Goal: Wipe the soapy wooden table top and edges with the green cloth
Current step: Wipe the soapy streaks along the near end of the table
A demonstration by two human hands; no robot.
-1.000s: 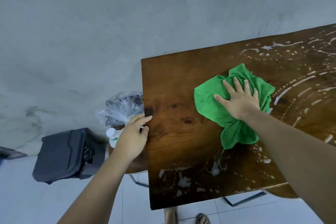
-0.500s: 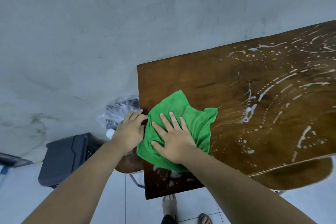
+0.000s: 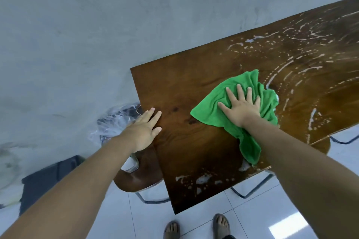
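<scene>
The dark wooden table top [image 3: 186, 87] fills the middle and right of the head view. White soap streaks [image 3: 291, 52] cover its far right part, and soap blobs [image 3: 202, 179] lie near the front corner. The green cloth [image 3: 217, 106] lies crumpled on the table, one tail hanging toward the near edge. My right hand [image 3: 240, 105] presses flat on the cloth with fingers spread. My left hand [image 3: 142, 129] rests flat and empty on the table's left edge, fingers on the wood.
A clear plastic bag [image 3: 114, 122] sits left of the table below its edge, beside a dark bin [image 3: 48, 176]. A rounded wooden stool seat [image 3: 139, 178] and metal legs [image 3: 250, 190] stand under the table. My sandalled feet [image 3: 221, 225] are on white floor tiles. A grey wall lies behind.
My right hand has swept the cloth from the table's left edge back to the right, toward the soap streaks. My left hand has flattened onto the table's left edge.
</scene>
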